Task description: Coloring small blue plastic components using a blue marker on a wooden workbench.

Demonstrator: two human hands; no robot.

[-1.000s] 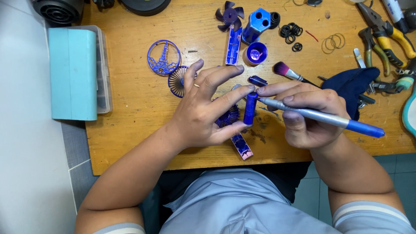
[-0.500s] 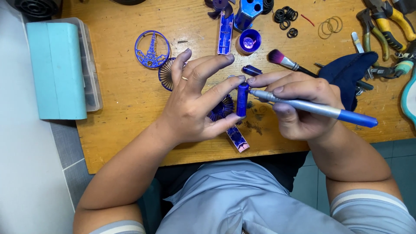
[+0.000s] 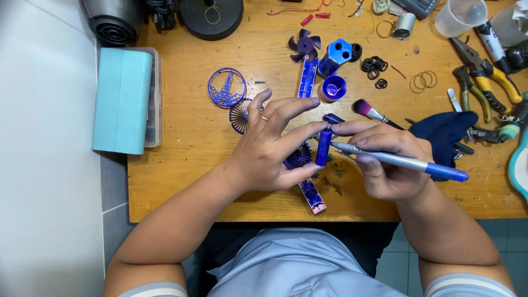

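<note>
My left hand pinches a small blue cylinder upright between thumb and fingers, above the wooden table. My right hand grips a blue-and-grey pen-like tool, its tip touching the cylinder's top. A blue fan grille and a long blue circuit strip lie partly hidden under my left hand.
Blue parts lie beyond: a round openwork disc, fan blade, blue housing, blue cap, black rings. A teal box sits left. A brush, dark cloth and pliers lie right.
Both hands keep the same grip on cylinder and tool. The camera view shifts slightly, so the table's far items sit a little differently in view.
</note>
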